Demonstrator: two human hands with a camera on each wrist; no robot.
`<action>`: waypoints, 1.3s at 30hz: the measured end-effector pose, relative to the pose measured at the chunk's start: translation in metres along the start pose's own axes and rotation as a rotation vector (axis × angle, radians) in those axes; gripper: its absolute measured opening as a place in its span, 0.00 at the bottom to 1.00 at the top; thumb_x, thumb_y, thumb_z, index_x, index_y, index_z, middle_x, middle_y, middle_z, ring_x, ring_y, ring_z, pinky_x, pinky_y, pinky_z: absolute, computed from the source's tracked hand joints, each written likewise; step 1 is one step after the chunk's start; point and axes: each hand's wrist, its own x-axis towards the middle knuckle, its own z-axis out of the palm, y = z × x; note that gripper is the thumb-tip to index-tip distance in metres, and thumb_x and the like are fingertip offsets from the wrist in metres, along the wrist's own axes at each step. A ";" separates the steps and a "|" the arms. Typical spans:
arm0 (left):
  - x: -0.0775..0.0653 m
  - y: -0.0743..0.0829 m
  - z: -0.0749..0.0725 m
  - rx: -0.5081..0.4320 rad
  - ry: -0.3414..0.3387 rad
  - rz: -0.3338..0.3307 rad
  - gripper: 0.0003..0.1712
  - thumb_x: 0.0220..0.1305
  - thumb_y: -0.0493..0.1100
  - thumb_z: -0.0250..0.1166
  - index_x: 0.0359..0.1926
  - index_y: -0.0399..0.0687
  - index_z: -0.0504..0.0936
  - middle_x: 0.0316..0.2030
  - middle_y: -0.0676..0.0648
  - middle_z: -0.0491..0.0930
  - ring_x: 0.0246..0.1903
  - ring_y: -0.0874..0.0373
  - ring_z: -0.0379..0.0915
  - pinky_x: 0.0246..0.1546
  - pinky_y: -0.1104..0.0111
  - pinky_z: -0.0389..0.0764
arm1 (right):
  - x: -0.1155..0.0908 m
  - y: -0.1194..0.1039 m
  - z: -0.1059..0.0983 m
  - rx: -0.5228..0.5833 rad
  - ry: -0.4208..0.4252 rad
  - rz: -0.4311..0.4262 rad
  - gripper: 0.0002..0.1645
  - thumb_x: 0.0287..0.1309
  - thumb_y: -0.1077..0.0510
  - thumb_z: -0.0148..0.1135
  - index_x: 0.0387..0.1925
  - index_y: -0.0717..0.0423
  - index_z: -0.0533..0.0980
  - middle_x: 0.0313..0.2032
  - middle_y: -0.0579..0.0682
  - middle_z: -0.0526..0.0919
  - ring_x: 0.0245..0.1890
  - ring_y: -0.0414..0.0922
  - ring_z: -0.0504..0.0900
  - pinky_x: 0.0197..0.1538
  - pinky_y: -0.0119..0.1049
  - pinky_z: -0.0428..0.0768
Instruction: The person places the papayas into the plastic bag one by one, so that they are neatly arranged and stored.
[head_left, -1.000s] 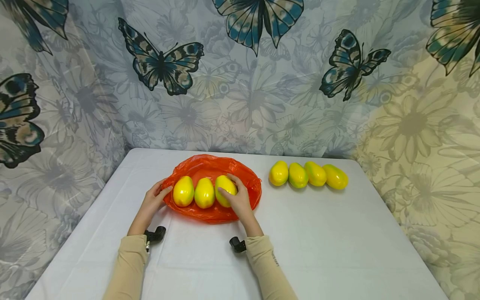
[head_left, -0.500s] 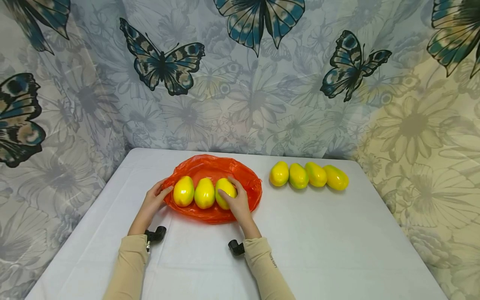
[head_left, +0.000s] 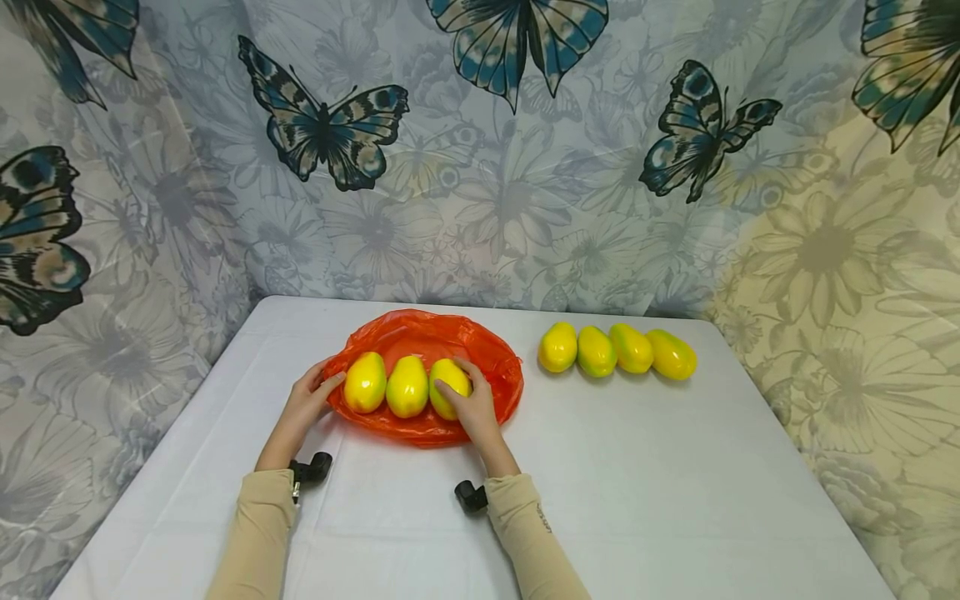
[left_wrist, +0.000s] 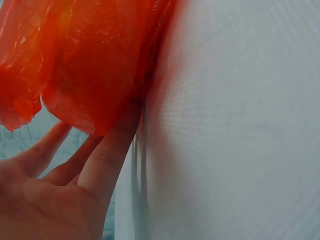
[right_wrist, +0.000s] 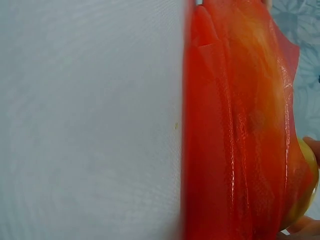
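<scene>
In the head view, a red plastic bag (head_left: pixel 405 329) lies spread on the white table, with three glossy yellow-green mangoes in a row inside it. My right hand (head_left: pixel 474 402) grips the rightmost mango (head_left: pixel 444 402), thumb on its near side and fingers round its far side. The left mango (head_left: pixel 365 382) and middle mango (head_left: pixel 408 387) rest beside it. At the bag's left edge, my left hand (head_left: pixel 303 404) holds the bag between thumb and fingers. In the left wrist view, its fingers (left_wrist: pixel 107 160) touch the bag's outer side. The bag's front wall hides much of the right wrist view.
Several more mangoes (head_left: pixel 596 352) stand in a row at the table's back right. A patterned butterfly cloth (head_left: pixel 510 208) hangs behind the table (head_left: pixel 660 483). Each wrist wears a black camera (head_left: pixel 471 497).
The right hand, with the rightmost mango in its grip, has come slightly lower and nearer to the middle mango. The left hand has stayed at the bag's edge.
</scene>
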 end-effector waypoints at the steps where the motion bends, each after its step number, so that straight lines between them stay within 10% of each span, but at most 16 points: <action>1: 0.000 0.000 0.000 0.000 0.000 0.000 0.39 0.71 0.59 0.54 0.76 0.50 0.54 0.74 0.39 0.57 0.67 0.45 0.61 0.55 0.71 0.77 | 0.000 0.000 0.000 0.002 -0.001 -0.001 0.35 0.60 0.47 0.66 0.66 0.49 0.68 0.62 0.55 0.72 0.60 0.54 0.70 0.63 0.52 0.73; 10: 0.001 -0.002 0.000 -0.007 0.008 -0.001 0.38 0.72 0.57 0.54 0.75 0.49 0.54 0.74 0.40 0.57 0.67 0.46 0.61 0.48 0.79 0.76 | 0.001 0.001 0.001 0.013 -0.021 -0.015 0.35 0.60 0.46 0.65 0.67 0.51 0.67 0.62 0.55 0.72 0.60 0.53 0.70 0.64 0.52 0.72; 19: 0.001 -0.001 -0.001 0.011 0.009 -0.009 0.39 0.71 0.59 0.54 0.75 0.50 0.54 0.74 0.39 0.57 0.67 0.46 0.61 0.59 0.66 0.76 | 0.003 0.004 0.003 0.003 -0.036 -0.001 0.36 0.60 0.45 0.65 0.67 0.51 0.67 0.63 0.55 0.72 0.60 0.54 0.70 0.65 0.53 0.70; 28: 0.002 -0.001 0.002 -0.004 0.012 -0.003 0.39 0.71 0.58 0.55 0.75 0.48 0.55 0.73 0.38 0.57 0.66 0.46 0.61 0.46 0.79 0.77 | 0.003 0.000 -0.001 0.003 -0.029 0.030 0.40 0.59 0.44 0.65 0.70 0.48 0.63 0.68 0.53 0.67 0.65 0.53 0.67 0.68 0.52 0.68; 39: 0.000 0.001 0.001 0.016 0.003 -0.025 0.41 0.71 0.61 0.53 0.76 0.49 0.53 0.74 0.39 0.56 0.67 0.45 0.61 0.63 0.58 0.73 | 0.011 -0.011 -0.024 0.023 -0.015 -0.047 0.41 0.57 0.46 0.68 0.69 0.48 0.65 0.70 0.52 0.67 0.73 0.52 0.60 0.74 0.51 0.59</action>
